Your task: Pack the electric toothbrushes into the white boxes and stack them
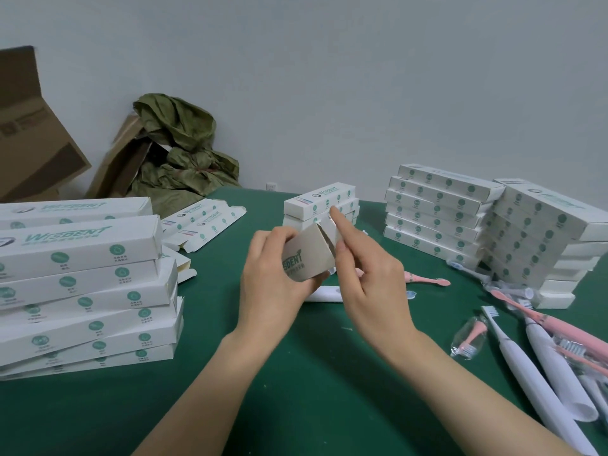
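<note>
matt white card boxes (437, 210) with teal print; smooth, faintly glossy plastic toothbrushes (539, 366), white and pink; matt green surface (296, 390); crinkled clear film wrapper (468, 337); creased olive sack (184, 143); brown corrugated cartons (36, 133).

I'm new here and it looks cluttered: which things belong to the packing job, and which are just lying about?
Job: held white box, flat boxes, stacked boxes, loose toothbrushes, bagged brush heads.
Lying about: brown cartons, crumpled green wrapping.

The left hand (273, 274) curls in a grip, the right hand (368, 274) just beside it with forefinger raised.
</note>
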The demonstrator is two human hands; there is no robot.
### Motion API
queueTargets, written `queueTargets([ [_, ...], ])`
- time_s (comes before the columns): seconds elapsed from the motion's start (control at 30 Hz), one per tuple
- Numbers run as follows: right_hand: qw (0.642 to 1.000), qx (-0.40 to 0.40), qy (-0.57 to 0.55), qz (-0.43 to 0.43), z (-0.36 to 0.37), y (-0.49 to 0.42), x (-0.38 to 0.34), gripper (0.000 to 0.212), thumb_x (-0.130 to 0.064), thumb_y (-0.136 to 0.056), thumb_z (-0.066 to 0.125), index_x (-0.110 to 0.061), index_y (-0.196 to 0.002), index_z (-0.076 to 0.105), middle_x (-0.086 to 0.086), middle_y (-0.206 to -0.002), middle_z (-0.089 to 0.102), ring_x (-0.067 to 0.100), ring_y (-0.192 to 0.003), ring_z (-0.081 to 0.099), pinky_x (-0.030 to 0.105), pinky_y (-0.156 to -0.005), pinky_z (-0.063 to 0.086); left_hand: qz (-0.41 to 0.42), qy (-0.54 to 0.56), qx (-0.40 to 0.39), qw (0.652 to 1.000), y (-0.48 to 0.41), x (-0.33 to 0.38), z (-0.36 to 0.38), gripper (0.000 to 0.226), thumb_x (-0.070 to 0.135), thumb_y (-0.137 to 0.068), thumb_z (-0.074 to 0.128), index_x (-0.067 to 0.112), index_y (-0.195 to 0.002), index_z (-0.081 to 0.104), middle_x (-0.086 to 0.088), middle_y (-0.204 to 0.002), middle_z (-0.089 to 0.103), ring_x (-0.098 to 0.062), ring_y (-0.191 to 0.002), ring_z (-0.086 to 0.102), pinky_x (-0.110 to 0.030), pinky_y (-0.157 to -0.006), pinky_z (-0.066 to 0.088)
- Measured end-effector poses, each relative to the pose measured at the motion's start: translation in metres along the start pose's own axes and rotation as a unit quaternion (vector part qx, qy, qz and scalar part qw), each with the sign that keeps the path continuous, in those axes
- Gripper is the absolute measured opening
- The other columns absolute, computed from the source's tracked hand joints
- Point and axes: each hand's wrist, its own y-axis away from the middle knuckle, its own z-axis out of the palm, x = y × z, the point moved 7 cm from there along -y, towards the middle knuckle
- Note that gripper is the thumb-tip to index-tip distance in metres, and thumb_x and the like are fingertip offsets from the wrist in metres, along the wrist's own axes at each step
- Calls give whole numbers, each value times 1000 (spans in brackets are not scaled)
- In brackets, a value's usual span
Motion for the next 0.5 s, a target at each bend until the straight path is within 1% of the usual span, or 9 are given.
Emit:
queueTargets([
  [0.03,1000,2,6,-2,0,-1,0,41,-9,-92,42,-7,-132,53,-29,-80,48,-10,-75,52,2,-71,34,2,1,3,1000,0,1,-1,50,36,-55,79,33,-97,53,14,-91,45,5,-86,47,-7,-66,38],
  [0.07,1000,1,9,0,0,-2,0,41,-10,-92,41,-6,-132,52,-21,-90,58,-5,-82,55,4,-77,35,3,-5,4,1000,1,1,-1,50,37,-55,79,34,-98,53,14,-90,45,3,-84,48,-9,-65,38],
  [0.1,1000,-3,14,-1,0,-2,0,41,-11,-93,40,-5,-132,52,-6,-102,66,4,-91,57,8,-83,36,2,-12,5,1000,1,1,-1,50,38,-56,79,34,-98,53,15,-90,45,1,-82,48,-11,-64,39],
  [0.13,1000,-7,24,-6,1,-2,0,41,-12,-94,40,-4,-133,51,6,-115,66,12,-99,56,12,-88,37,0,-18,7,1000,2,1,-1,49,37,-56,80,35,-97,53,15,-90,45,-1,-80,48,-14,-64,41],
  [0.2,999,-16,47,-22,2,-1,-2,42,-12,-95,40,-1,-135,47,14,-130,57,14,-114,50,19,-98,37,-5,-24,9,1000,2,3,-1,49,37,-56,80,35,-96,53,15,-89,44,-6,-80,50,-22,-64,44],
  [0.27,998,-21,59,-31,4,-1,-1,43,-11,-95,40,1,-136,44,14,-137,51,13,-124,42,22,-105,33,-3,-24,10,1000,1,6,-2,48,36,-57,81,32,-97,55,13,-88,44,-12,-80,52,-26,-65,46],
  [0.37,996,-15,71,-49,3,-1,-2,46,-17,-96,35,3,-136,42,16,-138,49,15,-126,41,22,-107,31,1,-24,6,1000,2,8,-2,48,35,-57,82,28,-99,59,12,-88,44,-14,-81,52,-28,-65,47],
  [0.43,994,-17,85,-62,4,-1,-5,48,-18,-95,32,3,-137,41,16,-139,48,16,-127,40,21,-108,29,1,-17,5,1000,2,9,-3,48,41,-58,78,28,-100,59,11,-88,44,-12,-80,52,-26,-64,46],
  [0.5,991,-28,106,-78,7,0,-7,47,-17,-95,32,3,-137,40,17,-141,45,16,-128,37,18,-110,24,3,-3,6,1000,2,11,-4,47,46,-58,73,29,-98,58,10,-87,44,-8,-79,51,-19,-63,43],
])
